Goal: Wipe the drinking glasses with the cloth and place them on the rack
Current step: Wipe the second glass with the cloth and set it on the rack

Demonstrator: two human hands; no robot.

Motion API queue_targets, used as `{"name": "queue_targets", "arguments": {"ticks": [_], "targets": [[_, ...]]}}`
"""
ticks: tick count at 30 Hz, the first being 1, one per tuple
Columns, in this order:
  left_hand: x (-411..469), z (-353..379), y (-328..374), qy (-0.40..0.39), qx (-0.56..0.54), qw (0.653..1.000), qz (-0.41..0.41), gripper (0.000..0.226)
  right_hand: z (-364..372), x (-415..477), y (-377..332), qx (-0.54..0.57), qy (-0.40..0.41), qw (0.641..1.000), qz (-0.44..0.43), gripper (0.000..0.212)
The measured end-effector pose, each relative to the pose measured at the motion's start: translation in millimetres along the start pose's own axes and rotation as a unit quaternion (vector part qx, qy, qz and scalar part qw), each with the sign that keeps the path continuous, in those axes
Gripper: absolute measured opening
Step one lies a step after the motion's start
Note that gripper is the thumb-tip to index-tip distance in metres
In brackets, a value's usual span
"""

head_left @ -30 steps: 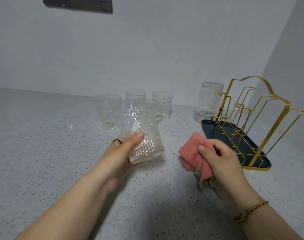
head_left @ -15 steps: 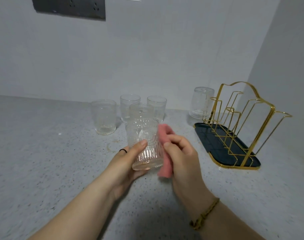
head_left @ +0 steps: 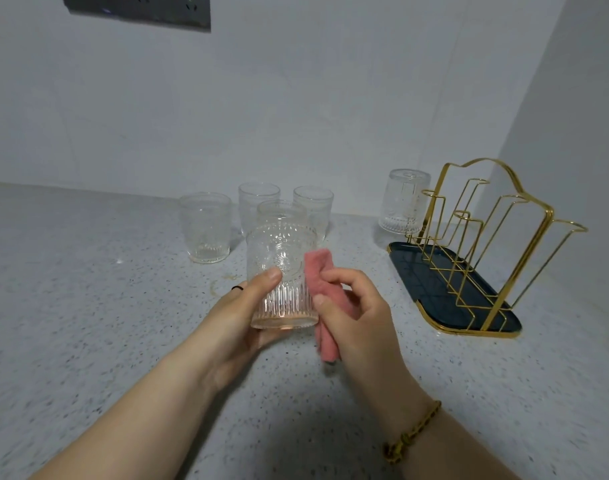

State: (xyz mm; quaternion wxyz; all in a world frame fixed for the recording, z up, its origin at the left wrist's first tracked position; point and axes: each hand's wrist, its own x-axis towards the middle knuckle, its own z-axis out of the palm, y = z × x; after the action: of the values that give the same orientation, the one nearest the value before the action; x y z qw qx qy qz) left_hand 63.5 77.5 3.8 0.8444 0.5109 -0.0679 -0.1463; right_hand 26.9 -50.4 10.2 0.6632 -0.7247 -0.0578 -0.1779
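left hand (head_left: 240, 317): I'm gripping a glass (head_left: 282, 271) upright, just above the surface (head_left: 88, 323).
right hand (head_left: 358, 317): I'm pinching the cloth (head_left: 325, 289) against the glass's right side.
change: the cloth was hanging apart a second ago and now it's touching, so the wiping's starting.
rack (head_left: 497, 244): not getting this glass yet.

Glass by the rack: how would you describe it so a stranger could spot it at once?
Look right along the counter to the gold rack on its dark tray. At the rack's far end, by the wall, is one glass. It alone is upside down; the four glasses grouped to the left stand mouth up.
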Motion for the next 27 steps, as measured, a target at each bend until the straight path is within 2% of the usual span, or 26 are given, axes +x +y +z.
{"name": "queue_targets", "arguments": {"ticks": [2, 4, 7, 11, 12, 14, 16, 18, 20, 22, 25, 27], "targets": [[-2, 1, 1, -0.016, 0.012, 1.000, -0.002, 0.032, 1, 0, -2, -0.019, 0.021, 0.998, -0.048, 0.032], [-4, 2, 0, -0.047, 0.022, 0.999, -0.007, 0.029, -3, 3, -3, 0.022, 0.038, 0.998, -0.043, 0.031], [-6, 1, -2, -0.066, 0.026, 0.997, -0.011, 0.050, -8, 9, -1, 0.113, 0.046, 0.993, -0.001, 0.024], [-5, 3, 0, -0.022, -0.025, 0.999, -0.003, 0.019, -7, 5, 5, 0.058, -0.022, 0.997, 0.041, 0.007], [-3, 1, 0, 0.004, -0.026, 1.000, -0.002, 0.022, -4, 3, 7, 0.045, -0.030, 0.998, 0.040, 0.007], [1, -3, 2, 0.039, -0.003, 0.999, -0.002, 0.035, 2, 0, 9, -0.005, -0.029, 0.999, -0.030, 0.014], [0, -3, 2, 0.031, 0.011, 0.999, -0.004, 0.044, 7, -4, 3, -0.053, -0.013, 0.994, -0.092, 0.026], [-1, -1, 0, 0.020, -0.003, 1.000, -0.013, 0.037, 7, -3, -2, -0.055, 0.008, 0.993, -0.106, 0.033], [-4, 4, -1, 0.008, -0.021, 0.999, -0.023, 0.024, 1, 0, -2, -0.023, 0.014, 0.996, -0.083, 0.033], [-6, 7, -2, -0.016, -0.030, 0.999, -0.027, 0.023, -3, 2, 0, 0.043, 0.011, 0.998, -0.034, 0.029], [-5, 3, -2, -0.036, -0.038, 0.998, -0.033, 0.037, -1, 2, 5, 0.094, 0.024, 0.995, 0.003, 0.027], [-5, 0, -2, -0.051, 0.009, 0.998, -0.040, 0.049, 0, 1, 8, 0.095, 0.030, 0.995, 0.015, 0.025]]}}
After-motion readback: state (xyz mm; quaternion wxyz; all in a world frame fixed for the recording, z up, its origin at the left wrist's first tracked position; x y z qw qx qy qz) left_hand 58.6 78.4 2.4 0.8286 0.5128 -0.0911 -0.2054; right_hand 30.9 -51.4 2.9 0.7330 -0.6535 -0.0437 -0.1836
